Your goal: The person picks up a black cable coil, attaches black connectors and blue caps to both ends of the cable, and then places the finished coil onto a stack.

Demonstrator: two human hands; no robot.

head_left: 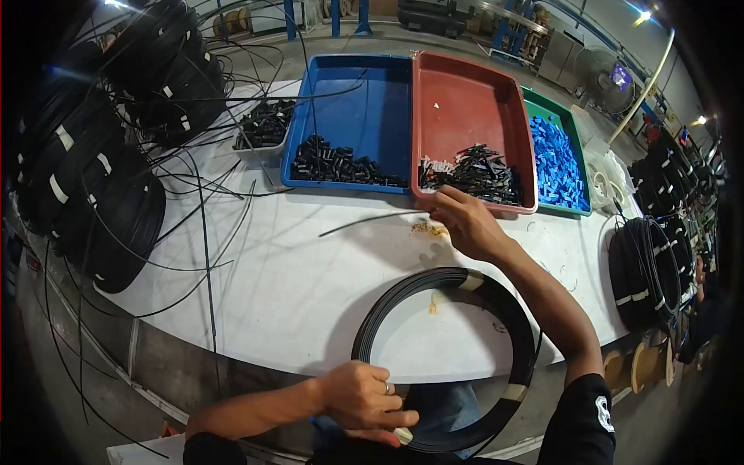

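From my head view, my left hand (363, 399) grips the black cable coil (449, 356) hanging over the table's (294, 287) near edge, while my right hand (465, 223) pinches its loose cable end (372, 220) just before the red tray (465, 108).

A black cable coil (496, 310), taped in pale bands, lies half over the near table edge.

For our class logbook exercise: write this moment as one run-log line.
left hand: grips black taped cable coil | right hand: pinches loose black cable end beside red plastic tray | white table
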